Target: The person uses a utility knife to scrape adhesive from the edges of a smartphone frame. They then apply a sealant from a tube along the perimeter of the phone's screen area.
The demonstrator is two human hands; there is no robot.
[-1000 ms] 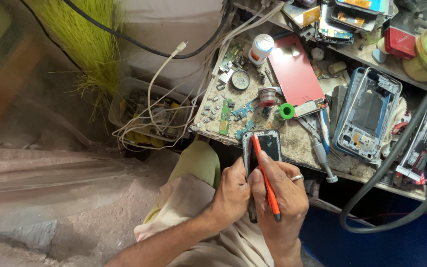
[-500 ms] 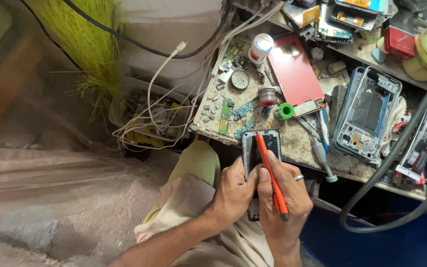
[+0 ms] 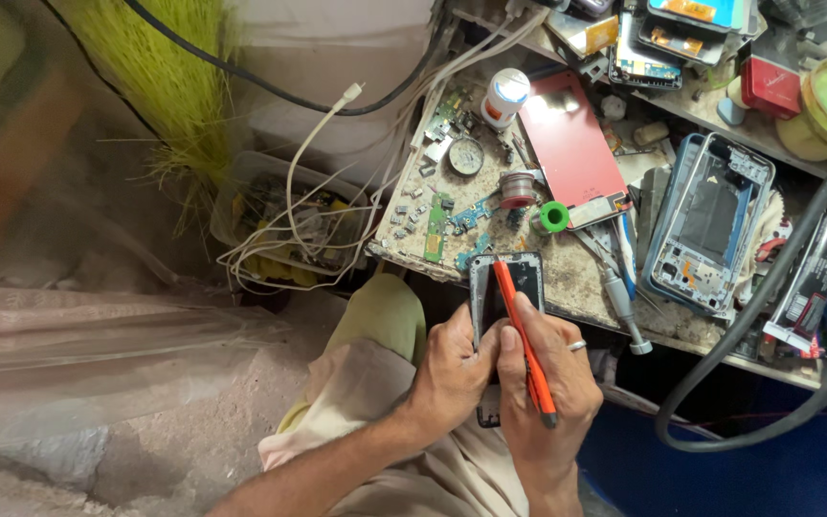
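Observation:
An opened dark phone body [image 3: 507, 283] is held upright at the front edge of a cluttered workbench [image 3: 581, 278]. My left hand [image 3: 452, 369] grips its left side and lower end. My right hand [image 3: 547, 393], with a ring on one finger, holds an orange screwdriver [image 3: 521, 335] like a pen. The tool's tip rests near the phone's top edge, inside the frame. The phone's lower part is hidden behind my fingers.
On the bench lie a red phone back cover [image 3: 571, 144], a blue phone frame [image 3: 710, 220], a green ring [image 3: 554, 218], a solder spool [image 3: 517, 187], small circuit parts and a grey screwdriver [image 3: 619, 302]. White cables [image 3: 289, 220] hang at left. A thick black cable [image 3: 768, 316] loops at right.
The orange screwdriver's tip has slid slightly right and up along the phone's interior. Both hands stay in nearly the same place, still holding the phone and the tool.

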